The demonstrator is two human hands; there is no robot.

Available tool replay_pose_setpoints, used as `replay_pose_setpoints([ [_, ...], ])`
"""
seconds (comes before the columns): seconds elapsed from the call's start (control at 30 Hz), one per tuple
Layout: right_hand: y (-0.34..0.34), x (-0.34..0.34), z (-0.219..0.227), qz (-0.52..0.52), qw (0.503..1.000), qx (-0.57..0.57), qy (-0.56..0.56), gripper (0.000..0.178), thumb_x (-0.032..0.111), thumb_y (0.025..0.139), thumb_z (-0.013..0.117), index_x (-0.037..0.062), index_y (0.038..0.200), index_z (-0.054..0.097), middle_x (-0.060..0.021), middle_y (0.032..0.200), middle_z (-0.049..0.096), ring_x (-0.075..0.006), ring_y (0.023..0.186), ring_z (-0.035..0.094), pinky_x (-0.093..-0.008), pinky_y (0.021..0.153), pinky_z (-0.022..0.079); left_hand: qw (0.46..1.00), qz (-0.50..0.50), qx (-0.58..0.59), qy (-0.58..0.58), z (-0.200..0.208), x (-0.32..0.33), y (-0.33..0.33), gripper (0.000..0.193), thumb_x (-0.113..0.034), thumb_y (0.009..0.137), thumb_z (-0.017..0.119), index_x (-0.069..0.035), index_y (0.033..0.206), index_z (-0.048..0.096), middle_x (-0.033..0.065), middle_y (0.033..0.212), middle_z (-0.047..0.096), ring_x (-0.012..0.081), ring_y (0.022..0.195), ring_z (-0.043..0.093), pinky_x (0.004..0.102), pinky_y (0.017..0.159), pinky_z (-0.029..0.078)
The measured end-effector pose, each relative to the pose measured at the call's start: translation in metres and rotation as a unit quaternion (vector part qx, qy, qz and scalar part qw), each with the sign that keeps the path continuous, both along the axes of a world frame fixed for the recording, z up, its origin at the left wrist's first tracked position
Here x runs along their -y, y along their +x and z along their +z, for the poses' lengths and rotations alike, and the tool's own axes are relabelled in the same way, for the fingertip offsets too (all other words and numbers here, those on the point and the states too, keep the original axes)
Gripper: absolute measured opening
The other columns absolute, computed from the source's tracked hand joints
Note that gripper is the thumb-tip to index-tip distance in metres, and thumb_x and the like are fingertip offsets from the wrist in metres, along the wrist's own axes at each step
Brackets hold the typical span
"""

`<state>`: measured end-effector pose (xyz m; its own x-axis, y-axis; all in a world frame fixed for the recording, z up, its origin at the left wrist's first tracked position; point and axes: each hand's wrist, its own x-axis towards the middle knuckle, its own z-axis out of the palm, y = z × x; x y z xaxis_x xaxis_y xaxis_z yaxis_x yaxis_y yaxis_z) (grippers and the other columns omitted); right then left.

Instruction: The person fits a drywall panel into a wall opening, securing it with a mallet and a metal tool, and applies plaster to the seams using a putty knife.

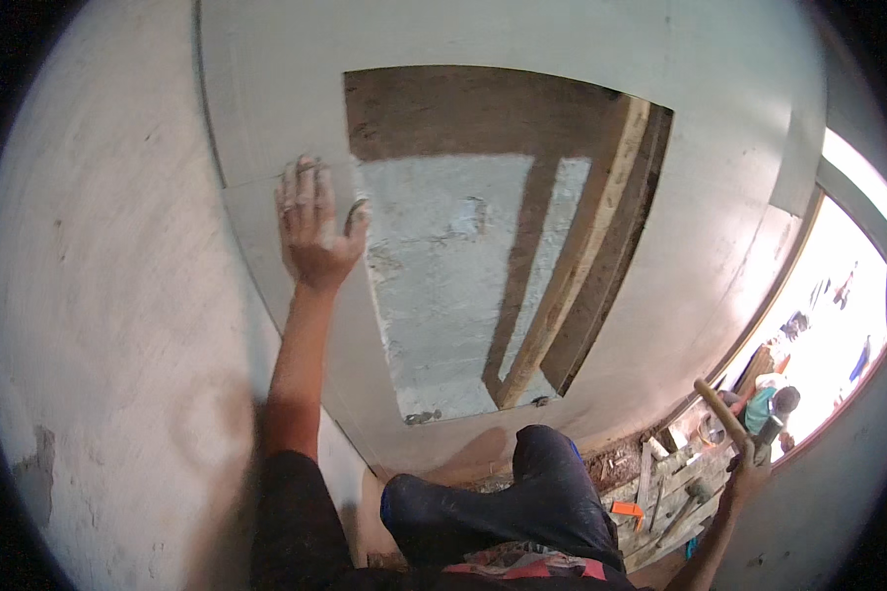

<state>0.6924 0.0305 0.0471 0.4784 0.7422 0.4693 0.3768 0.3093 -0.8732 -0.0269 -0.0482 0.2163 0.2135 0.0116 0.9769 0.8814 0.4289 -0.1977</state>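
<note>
Panelling point(734, 148), pale grey and smooth, surrounded a four-sided opening point(434, 286) and spread well beyond it on the right. On the strip just left of the opening, the person's left hand point(320, 222) lay against the panelling, its fingers straight and pointing up, unclenched, the thumb held apart toward the opening's edge. Whitish dust marked those fingers, and a thin seam ran across the panelling beside them.

Well below and to the right of the opening, the right hand point(749, 471) had its fingers closed around a hammer-like tool point(722, 409); its wooden shaft slanted up and to the left, and a dark grey cylindrical part showed beside the fingers.

Inside the opening, a wooden batten point(574, 256) slanted down from the upper right corner to the bottom edge. Behind the batten stood a rough, whitish-blue wall surface point(434, 207), with a brown band across its top.

Left of the opening, past the panelling's edge, rose a stained plaster wall point(108, 266). Below and right of the opening, an orange object point(625, 509) lay among timber pieces point(675, 522), and farther right a co-worker point(761, 409) in turquoise was near a bright doorway point(833, 305).
</note>
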Motion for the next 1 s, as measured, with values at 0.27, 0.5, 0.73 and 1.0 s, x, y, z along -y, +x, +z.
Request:
replay_pose_setpoints([
  [0.27,0.095,-0.040,-0.202,-0.178,0.979,0.004,-0.100,0.022,0.015,0.087,0.067,0.0001,0.103,0.063,-0.0068,0.082,0.061,-0.0162,0.064,0.058,-0.0329,0.056,0.046,0.999,0.025,-0.023,-0.023,0.005,-0.004,0.003,0.069,-0.028,0.087,0.069,0.002,0.144,0.044,0.0213,0.150,0.041,0.0395,0.140,0.039,0.0539,0.115,0.033],
  [0.5,0.088,-0.023,-0.259,-0.195,0.944,-0.144,-0.223,0.047,0.007,0.083,0.062,-0.0075,0.126,0.054,-0.0225,0.106,0.066,-0.0341,0.091,0.067,-0.0421,0.072,0.050,0.999,0.024,-0.006,-0.021,0.009,-0.009,0.022,0.072,-0.016,0.081,0.074,0.005,0.143,0.043,0.0227,0.149,0.042,0.0407,0.139,0.040,0.0539,0.113,0.035],
  [0.73,0.094,-0.034,-0.306,-0.211,0.916,0.049,-0.336,0.055,0.024,0.086,0.070,-0.0089,0.126,0.053,-0.0294,0.121,0.060,-0.0461,0.113,0.057,-0.0483,0.097,0.044,0.999,0.033,0.004,-0.029,0.007,-0.008,0.022,0.068,-0.016,0.086,0.067,0.007,0.144,0.039,0.0245,0.152,0.038,0.0420,0.140,0.038,0.0541,0.115,0.032],
  [1.0,0.072,-0.043,-0.296,-0.176,0.891,0.196,-0.369,0.047,0.013,0.084,0.069,-0.0051,0.123,0.052,-0.0291,0.122,0.054,-0.0457,0.111,0.055,-0.0484,0.091,0.046,0.997,0.061,-0.008,-0.046,0.014,-0.018,0.035,0.063,-0.028,0.100,0.051,0.008,0.149,0.032,0.0262,0.154,0.033,0.0430,0.143,0.032,0.0529,0.116,0.029],
])
